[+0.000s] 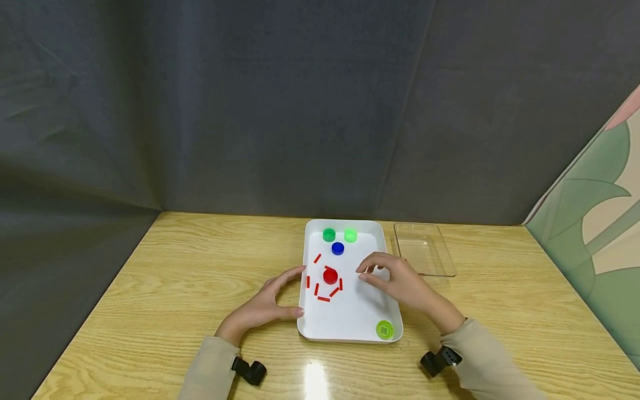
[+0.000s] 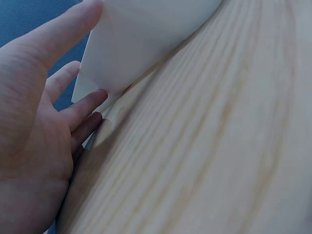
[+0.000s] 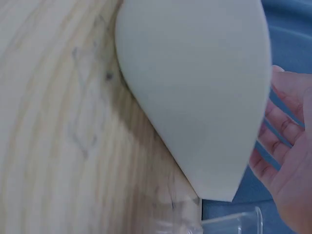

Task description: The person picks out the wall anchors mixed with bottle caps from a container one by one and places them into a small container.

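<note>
A shallow white tray (image 1: pixel 350 322) lies on the wooden table. My left hand (image 1: pixel 265 305) rests at its left side, fingers and thumb spread along the rim; the left wrist view shows the fingers against the outer wall. Over the tray's right half hovers my right hand (image 1: pixel 395 278), fingers loosely bent, thumb close to the index fingertip, nothing visible between them. A red round piece (image 1: pixel 330 276) sits left of it, with several short red sticks (image 1: pixel 324 299) scattered around. At the far end are a dark green disc (image 1: pixel 329 235), a bright green disc (image 1: pixel 350 235) and a blue disc (image 1: pixel 338 248).
A lime-green patterned disc (image 1: pixel 384 330) lies in the tray's near right corner. Beyond my right hand, a clear plastic box (image 1: pixel 430 250) stands beside the tray. A dark cloth (image 1: pixel 300 111) hangs behind the table, and a patterned fabric (image 1: pixel 600 233) at the right.
</note>
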`<state>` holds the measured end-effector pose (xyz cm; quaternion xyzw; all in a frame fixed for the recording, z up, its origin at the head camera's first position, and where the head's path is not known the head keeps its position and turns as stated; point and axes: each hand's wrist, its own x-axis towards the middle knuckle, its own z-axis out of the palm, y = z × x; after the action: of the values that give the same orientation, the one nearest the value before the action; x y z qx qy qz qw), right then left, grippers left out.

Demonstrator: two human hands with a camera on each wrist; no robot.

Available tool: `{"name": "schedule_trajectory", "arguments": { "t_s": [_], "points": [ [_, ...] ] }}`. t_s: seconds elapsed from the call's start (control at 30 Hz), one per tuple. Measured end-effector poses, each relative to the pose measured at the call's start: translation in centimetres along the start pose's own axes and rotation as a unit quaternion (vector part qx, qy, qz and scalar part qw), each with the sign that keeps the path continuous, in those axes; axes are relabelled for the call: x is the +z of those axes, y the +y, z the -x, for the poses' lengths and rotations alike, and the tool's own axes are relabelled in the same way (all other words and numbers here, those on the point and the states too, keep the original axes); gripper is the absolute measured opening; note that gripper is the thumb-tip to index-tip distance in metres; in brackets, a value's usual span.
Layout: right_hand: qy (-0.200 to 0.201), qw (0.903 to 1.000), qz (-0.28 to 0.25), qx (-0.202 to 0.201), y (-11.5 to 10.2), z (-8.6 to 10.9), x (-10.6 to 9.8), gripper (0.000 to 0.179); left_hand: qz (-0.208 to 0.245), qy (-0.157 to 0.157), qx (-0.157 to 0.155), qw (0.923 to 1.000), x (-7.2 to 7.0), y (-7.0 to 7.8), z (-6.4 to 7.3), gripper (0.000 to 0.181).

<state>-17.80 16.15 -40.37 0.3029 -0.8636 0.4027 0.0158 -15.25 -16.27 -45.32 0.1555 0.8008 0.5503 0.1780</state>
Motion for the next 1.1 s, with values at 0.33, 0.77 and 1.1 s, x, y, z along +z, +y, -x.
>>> {"name": "schedule_trajectory", "arguments": {
  "t_s": [0.33, 0.77, 1.1],
  "points": [
    [-0.048, 0.9981, 0.010, 0.037, -0.4, -0.9, 1.6, 0.009, 0.001, 0.000, 0.002, 1.0000, 0.0, 0.0, 0.0, 0.086],
    [-0.078, 0.9963, 0.024, 0.029, 0.3, -1.8, 2.9, 0.013, -0.004, 0.001, 0.001, 1.0000, 0.0, -0.1, -0.1, 0.085],
    [-0.096, 0.9932, 0.065, 0.016, 0.5, -2.6, 3.4, 0.021, -0.008, -0.001, 0.003, 1.0000, 0.0, -0.1, -0.1, 0.085]
  ]
}}
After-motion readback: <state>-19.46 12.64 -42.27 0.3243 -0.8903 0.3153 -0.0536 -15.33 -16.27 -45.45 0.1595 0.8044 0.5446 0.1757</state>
